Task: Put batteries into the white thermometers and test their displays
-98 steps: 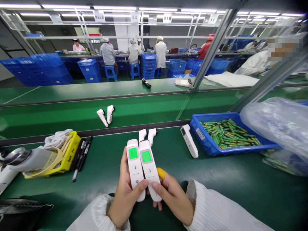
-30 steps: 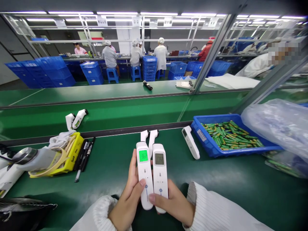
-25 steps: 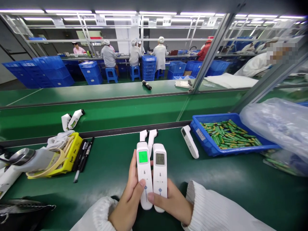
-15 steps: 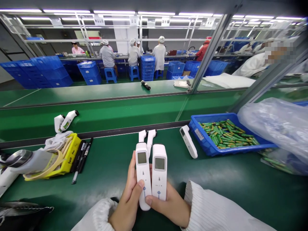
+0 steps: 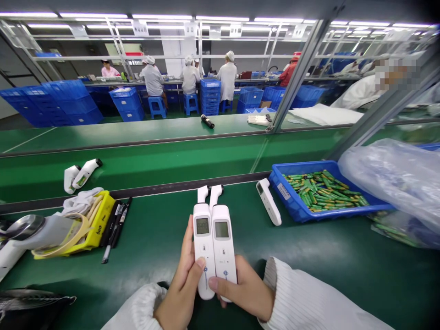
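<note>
Two white infrared thermometers are held side by side over the green table (image 5: pixel 151 233), screens facing me. My left hand (image 5: pixel 184 279) is closed around the left thermometer (image 5: pixel 204 250), its thumb on the front by the buttons; faint marks show on that screen. My right hand (image 5: pixel 242 288) grips the right thermometer (image 5: pixel 224 250), thumb across its lower front; its screen looks blank. The two thermometers touch along their sides. Just beyond them lie two more white thermometers (image 5: pixel 216 196), partly hidden. Another thermometer (image 5: pixel 268 201) rests alone to the right.
A blue tray (image 5: pixel 292 208) of green batteries stands at right beside a clear plastic bag (image 5: pixel 388 178). At left are a yellow basket (image 5: pixel 99 224), black pens (image 5: pixel 117 229) and a metal-topped bottle (image 5: pixel 41 231). Thermometers (image 5: pixel 82 175) lie on the green conveyor belt (image 5: pixel 165 162). Co-workers sit beyond.
The right thermometer has moved left and tilted against the left one. Marks have appeared on the left thermometer's screen. The thermometers on the belt have shifted left.
</note>
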`<state>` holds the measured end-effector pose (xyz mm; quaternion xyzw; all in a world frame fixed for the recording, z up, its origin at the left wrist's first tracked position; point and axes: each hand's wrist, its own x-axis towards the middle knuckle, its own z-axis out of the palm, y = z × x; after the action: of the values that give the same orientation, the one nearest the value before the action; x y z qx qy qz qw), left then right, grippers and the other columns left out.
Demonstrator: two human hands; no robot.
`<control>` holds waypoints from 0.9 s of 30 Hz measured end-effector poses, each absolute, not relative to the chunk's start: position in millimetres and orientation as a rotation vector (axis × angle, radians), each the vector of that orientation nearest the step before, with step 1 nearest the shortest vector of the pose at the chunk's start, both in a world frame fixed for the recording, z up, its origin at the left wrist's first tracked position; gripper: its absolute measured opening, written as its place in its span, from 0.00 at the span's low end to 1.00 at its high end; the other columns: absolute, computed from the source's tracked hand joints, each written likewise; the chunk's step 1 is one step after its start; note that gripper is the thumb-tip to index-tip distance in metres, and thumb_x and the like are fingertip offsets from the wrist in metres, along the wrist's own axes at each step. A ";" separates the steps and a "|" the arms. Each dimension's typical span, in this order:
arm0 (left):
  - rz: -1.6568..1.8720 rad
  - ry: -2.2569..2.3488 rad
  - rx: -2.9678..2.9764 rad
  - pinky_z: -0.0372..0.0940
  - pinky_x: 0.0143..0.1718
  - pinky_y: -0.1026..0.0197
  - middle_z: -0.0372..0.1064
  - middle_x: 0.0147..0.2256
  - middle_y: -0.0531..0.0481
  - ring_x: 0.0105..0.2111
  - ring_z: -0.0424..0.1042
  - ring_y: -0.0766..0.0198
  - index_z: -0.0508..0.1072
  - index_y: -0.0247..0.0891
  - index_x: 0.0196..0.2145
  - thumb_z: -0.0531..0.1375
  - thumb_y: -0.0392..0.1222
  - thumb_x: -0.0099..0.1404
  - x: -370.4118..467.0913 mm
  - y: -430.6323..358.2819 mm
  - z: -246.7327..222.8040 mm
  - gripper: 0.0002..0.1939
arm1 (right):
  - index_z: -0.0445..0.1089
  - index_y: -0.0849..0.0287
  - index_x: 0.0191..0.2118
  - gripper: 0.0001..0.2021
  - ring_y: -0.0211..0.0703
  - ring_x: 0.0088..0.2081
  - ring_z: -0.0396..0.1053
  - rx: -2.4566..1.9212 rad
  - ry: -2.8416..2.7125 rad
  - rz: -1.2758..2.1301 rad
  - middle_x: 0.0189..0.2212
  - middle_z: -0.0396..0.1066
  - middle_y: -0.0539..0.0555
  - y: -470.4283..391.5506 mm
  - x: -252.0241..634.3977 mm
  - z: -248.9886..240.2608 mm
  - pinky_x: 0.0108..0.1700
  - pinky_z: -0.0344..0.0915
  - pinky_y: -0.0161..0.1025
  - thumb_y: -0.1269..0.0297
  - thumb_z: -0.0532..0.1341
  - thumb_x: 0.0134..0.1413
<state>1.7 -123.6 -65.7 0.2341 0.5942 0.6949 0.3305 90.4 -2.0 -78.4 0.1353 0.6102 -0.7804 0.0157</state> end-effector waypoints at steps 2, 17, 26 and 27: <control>1.794 1.559 0.614 0.49 0.63 0.49 0.32 0.68 0.58 0.66 0.39 0.48 0.37 0.53 0.67 0.50 0.52 0.69 0.7 -124.0 -67.0 0.34 | 0.71 0.67 0.32 0.25 0.32 0.19 0.61 0.435 1.903 -2.416 0.20 0.66 0.52 -2.3 91.1 -79.1 0.20 0.58 0.29 0.44 0.65 0.46; 1.817 1.599 0.676 0.46 0.61 0.67 0.31 0.68 0.67 0.66 0.37 0.64 0.41 0.62 0.65 0.49 0.48 0.71 -1.8 -125.2 -68.8 0.29 | 0.67 0.65 0.35 0.23 0.31 0.14 0.58 0.487 2.013 -2.335 0.17 0.62 0.47 -3.3 95.6 -79.8 0.15 0.53 0.28 0.45 0.61 0.53; 1.966 1.234 0.472 0.60 0.55 0.44 0.57 0.61 0.44 0.59 0.59 0.46 0.30 0.55 0.66 0.57 0.58 0.63 -3.8 -115.4 -59.4 0.46 | 0.66 0.58 0.47 0.21 0.36 0.27 0.62 0.400 1.911 -2.759 0.27 0.65 0.51 0.8 94.5 -77.2 0.31 0.61 0.35 0.45 0.54 0.60; 1.994 1.260 0.494 0.61 0.54 0.44 0.58 0.60 0.43 0.58 0.61 0.45 0.28 0.53 0.66 0.59 0.60 0.60 -4.2 -113.0 -60.2 0.50 | 0.66 0.56 0.49 0.20 0.38 0.31 0.64 0.364 1.864 -2.767 0.32 0.66 0.53 1.8 94.5 -76.8 0.37 0.62 0.38 0.46 0.55 0.60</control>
<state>-4.2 -113.0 -60.2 0.1916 0.4881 0.7728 0.3576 94.5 1.8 -76.8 0.1079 0.5522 -0.8197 -0.1071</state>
